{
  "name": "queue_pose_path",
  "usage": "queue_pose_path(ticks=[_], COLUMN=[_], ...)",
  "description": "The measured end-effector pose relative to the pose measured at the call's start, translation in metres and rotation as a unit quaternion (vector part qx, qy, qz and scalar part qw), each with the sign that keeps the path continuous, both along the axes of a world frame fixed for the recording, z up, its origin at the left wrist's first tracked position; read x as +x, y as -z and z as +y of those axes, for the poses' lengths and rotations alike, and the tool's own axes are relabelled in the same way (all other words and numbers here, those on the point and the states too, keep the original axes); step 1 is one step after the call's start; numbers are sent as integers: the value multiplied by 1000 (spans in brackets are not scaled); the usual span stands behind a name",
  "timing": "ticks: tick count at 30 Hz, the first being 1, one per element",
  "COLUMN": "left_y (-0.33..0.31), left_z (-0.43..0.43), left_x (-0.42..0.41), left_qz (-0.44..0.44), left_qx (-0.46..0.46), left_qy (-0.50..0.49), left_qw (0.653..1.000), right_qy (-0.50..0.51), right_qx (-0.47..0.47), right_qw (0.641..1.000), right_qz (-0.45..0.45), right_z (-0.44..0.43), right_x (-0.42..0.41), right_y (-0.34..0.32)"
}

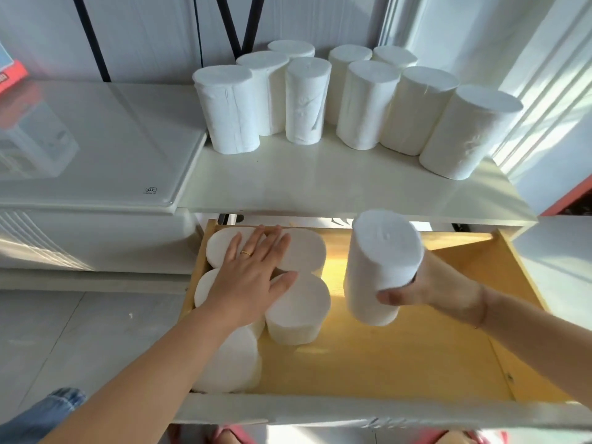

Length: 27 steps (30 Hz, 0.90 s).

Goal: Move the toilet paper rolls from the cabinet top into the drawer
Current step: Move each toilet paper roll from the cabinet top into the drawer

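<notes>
The drawer (400,357) stands pulled out just below the camera, and the right half of its yellow wooden floor is bare. Along its left side stand the stored rolls (298,309) — five tops show, upright and packed against one another. The left hand (253,277) lies flat on them with fingers straight and spread and a ring (246,253) on one finger; it grasps nothing. The right hand (439,290) is wrapped round the lower part of the carried roll (381,267), thumb in front, holding it tilted above the drawer's middle. Behind, on the cabinet top (320,184), nine cabinet rolls (368,104) stand upright in two clusters — four left, five right. A white appliance (96,139) sits just beside the cabinet on the left.
</notes>
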<state>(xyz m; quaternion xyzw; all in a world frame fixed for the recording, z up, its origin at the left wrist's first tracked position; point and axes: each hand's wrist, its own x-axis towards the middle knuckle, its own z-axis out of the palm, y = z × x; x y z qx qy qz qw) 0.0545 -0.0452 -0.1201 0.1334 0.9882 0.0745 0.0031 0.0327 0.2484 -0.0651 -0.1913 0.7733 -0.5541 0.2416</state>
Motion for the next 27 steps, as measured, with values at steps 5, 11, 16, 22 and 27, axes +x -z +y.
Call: queue_pose_path(ticks=[5,11,16,22,27], left_y=[2,3,5,3,4], left_z=[-2,-1,-2,-2,-2], left_x=[0,-1,-2,-1,-1], left_qz=[-3,-1,2,1,-1], left_qx=[5,-2,-4,-4,-3], left_qy=[-9,-13,-6,-10,-9], left_qw=[1000,1000,1000,1000,1000], right_qy=[89,-31,-144,-123,-77], right_qx=[96,190,195,319,226], right_qw=[991,981,960,931,923], right_qz=[-37,-9,-142,-129,-303], right_z=[-3,4,21,-9,-5], right_x=[18,16,-12,-21,11], right_y=[61,69,27,19,31])
